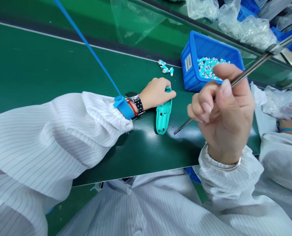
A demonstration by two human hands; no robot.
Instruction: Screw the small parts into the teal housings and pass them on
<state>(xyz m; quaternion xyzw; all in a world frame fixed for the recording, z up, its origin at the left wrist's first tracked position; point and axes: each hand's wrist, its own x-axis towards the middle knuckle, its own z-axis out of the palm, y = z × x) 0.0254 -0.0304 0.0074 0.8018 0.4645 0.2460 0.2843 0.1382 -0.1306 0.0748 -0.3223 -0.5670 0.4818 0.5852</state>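
My left hand (158, 93) is closed around the upper end of a teal plastic housing shell (162, 119), which lies open side up on the green work surface. Small parts show inside the shell, while my fingers hide its far end. Raised to the right, my right hand (224, 111) pinches a slim metal rod-like tool (253, 69) between thumb and fingers. The tool's narrow, flat tip points down left, close to the shell's right side and apart from it. A blue wrist strap (125, 107) with a cord circles my left wrist.
A blue bin (189, 77) full of small teal-and-white pieces (205, 67) stands at the back right. Several similar pieces (165, 68) lie loose left of it. Clear plastic bags (254, 31) sit beyond a rail. Another person's sleeve (281, 160) is at the right edge.
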